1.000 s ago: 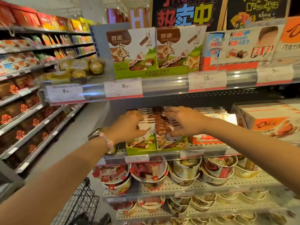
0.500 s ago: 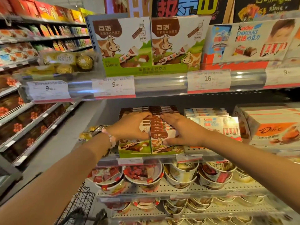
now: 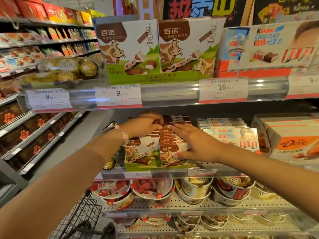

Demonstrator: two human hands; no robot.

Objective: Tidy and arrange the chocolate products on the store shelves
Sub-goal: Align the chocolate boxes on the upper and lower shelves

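Both my hands are on the two rows of green-and-white cardboard chocolate boxes with a cartoon cow (image 3: 151, 152), which stand in the middle of the frame on the grey metal middle shelf (image 3: 172, 171). My left hand (image 3: 145, 126), with a pink bead bracelet (image 3: 123, 134) at the wrist, lies over the top of the left row, its fingers (image 3: 155, 122) curled down onto the box tops further back; I cannot tell whether they grip a box. My right hand (image 3: 195, 144) lies flat against the right row, fingers spread and straight, thumb pressed on the front box's face, holding nothing. Just right of that row stand white-and-orange Kinder chocolate boxes (image 3: 231, 137). In the upper middle, two larger cow-printed boxes (image 3: 155, 49) stand on the top shelf above a white 9.90 price tag (image 3: 119, 94). Below are round paper tubs of wrapped chocolates (image 3: 151, 188), and at lower left the black wire shopping basket (image 3: 81, 219).
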